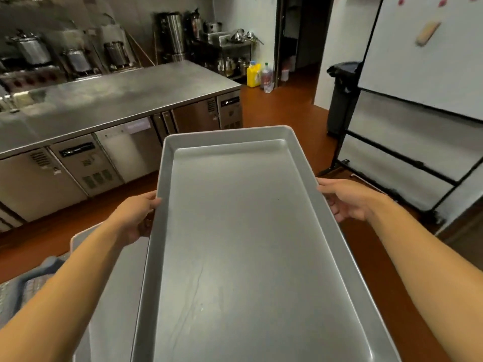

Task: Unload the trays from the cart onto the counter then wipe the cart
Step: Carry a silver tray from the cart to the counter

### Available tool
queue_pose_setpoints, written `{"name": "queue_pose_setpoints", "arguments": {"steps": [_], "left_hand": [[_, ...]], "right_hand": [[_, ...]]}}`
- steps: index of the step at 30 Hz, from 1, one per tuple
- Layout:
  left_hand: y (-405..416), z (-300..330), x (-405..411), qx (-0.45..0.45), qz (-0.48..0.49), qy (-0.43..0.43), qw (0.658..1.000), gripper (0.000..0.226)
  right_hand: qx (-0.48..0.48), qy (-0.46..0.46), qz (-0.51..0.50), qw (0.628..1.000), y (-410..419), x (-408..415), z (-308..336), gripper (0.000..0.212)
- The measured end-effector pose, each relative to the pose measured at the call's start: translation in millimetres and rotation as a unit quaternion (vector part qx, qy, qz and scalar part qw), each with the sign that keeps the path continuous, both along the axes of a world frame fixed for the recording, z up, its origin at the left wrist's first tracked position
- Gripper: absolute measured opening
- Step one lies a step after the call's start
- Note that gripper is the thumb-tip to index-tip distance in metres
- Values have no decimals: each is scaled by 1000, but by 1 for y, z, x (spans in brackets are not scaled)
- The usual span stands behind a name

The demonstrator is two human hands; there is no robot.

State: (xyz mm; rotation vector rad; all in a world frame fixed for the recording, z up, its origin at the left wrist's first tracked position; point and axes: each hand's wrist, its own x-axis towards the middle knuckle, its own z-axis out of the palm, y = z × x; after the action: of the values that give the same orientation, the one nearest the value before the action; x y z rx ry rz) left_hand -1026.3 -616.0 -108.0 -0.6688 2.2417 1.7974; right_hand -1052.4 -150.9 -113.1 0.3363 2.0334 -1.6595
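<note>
I hold a large empty metal tray [248,244] in the air in front of me, its long side pointing away. My left hand [137,218] grips its left rim and my right hand [347,199] grips its right rim. Below the tray on the left, another grey tray [115,283] lies on the cart, whose frame is mostly hidden. The long steel counter [117,100] stands ahead to the left, across a strip of floor.
Metal pots and urns [78,58] line the back behind the counter. A rolling whiteboard [418,100] and a dark bin [342,97] stand on the right. Yellow and clear bottles [258,74] sit on the brown floor near a doorway. A blue-grey cloth [28,286] lies at lower left.
</note>
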Motion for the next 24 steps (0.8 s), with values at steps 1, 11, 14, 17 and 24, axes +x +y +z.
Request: {"name": "queue_pose_setpoints", "arguments": {"steps": [1,11,14,17,24], "left_hand": [[22,1,-7,6,-10,1,1000,30],[274,-5,-73,31,-140,26,989,43],[335,-7,-90,59,-134,21,989,44],[383,-5,-110,83,-128,8,988,41],[445,-7,-192,132,-105,-48,984,39]], "right_hand": [[-16,-5,-8,1000,26,6,3,30],[-41,41,-79,995,295,41,37,41],[-67,46,-97,992,354,37,43,38],[-117,61,-139,981,396,26,39,40],[-170,73,-183,965,460,-43,26,29]]}}
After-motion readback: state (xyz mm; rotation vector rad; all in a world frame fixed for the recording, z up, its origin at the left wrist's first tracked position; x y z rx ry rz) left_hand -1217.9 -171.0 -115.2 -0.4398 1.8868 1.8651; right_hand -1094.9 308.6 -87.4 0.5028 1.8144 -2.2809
